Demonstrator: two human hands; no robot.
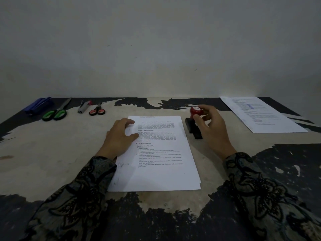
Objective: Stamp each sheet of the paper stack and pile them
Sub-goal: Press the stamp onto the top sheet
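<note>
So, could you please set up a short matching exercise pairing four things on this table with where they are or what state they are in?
Things:
1. stamp
2. paper stack
3. green scissors
4. single sheet

Places or states:
A. far right of the table, lying alone
B. far left, beside a blue object
C. gripped by the right hand, standing on the table
D. centre, pressed flat by the left hand

Pairs: 1-C, 2-D, 3-B, 4-A
</note>
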